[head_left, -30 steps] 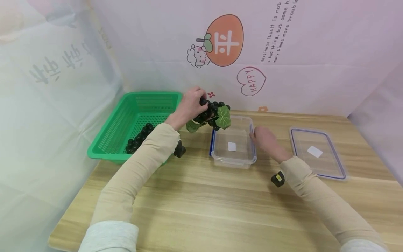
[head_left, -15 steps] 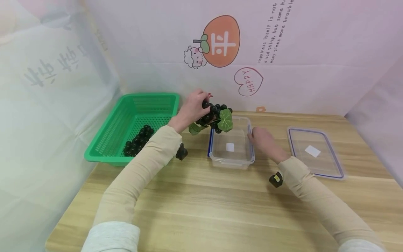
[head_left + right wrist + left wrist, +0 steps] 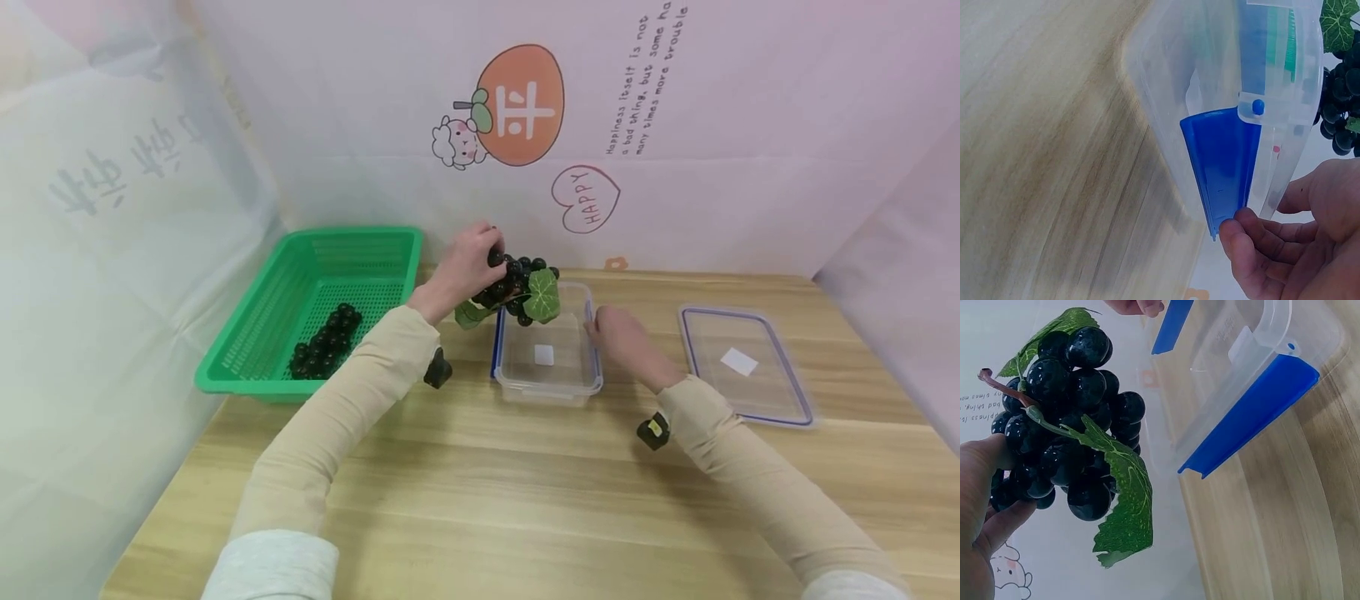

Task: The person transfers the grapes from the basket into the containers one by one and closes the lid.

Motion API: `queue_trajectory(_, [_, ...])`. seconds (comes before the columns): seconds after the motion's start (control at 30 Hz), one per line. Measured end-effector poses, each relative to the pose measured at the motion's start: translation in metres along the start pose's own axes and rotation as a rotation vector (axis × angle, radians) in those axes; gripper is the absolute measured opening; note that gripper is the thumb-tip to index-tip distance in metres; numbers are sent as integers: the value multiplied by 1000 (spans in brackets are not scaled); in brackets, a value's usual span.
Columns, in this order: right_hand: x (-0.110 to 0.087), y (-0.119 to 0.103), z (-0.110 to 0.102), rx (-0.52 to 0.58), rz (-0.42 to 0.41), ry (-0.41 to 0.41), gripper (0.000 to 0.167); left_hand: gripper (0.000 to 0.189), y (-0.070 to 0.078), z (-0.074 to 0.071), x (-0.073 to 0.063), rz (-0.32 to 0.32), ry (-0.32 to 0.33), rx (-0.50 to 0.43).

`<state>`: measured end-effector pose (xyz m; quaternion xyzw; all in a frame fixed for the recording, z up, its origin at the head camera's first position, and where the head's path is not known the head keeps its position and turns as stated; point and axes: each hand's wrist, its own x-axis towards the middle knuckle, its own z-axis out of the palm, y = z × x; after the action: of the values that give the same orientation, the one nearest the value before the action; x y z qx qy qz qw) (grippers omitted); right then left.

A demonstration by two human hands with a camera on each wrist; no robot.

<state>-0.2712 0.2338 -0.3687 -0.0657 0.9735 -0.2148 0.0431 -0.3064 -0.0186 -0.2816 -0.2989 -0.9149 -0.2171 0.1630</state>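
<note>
A bunch of black grapes (image 3: 1072, 425) with green leaves is held in my left hand (image 3: 467, 268), with the thumb and fingers around its side. The bunch hangs over the far left part of a clear lidless food container (image 3: 547, 392). On the container's right side, my right hand (image 3: 626, 337) grips the wall, fingertips against a blue side latch (image 3: 1222, 165), as the right wrist view shows. Another dark grape bunch (image 3: 326, 342) lies in the green basket (image 3: 232, 386) at left, close to my left forearm.
The container's clear lid (image 3: 765, 387), rimmed in blue, lies flat on the wooden table (image 3: 480, 500) at right. A printed white sheet (image 3: 337, 108) rises along the table's back edge. Dark wrist cameras (image 3: 654, 431) stick out beneath both sleeves.
My left hand has carried the grapes slightly right and down, further over the container. My right hand keeps its place on the container's side. The whole head view has shifted a little.
</note>
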Motion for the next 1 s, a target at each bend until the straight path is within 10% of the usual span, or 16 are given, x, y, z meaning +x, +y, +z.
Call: queue_trajectory(1.0, [-7,1,2,0,-1,26,25,15,15,28,9,123,2,-14])
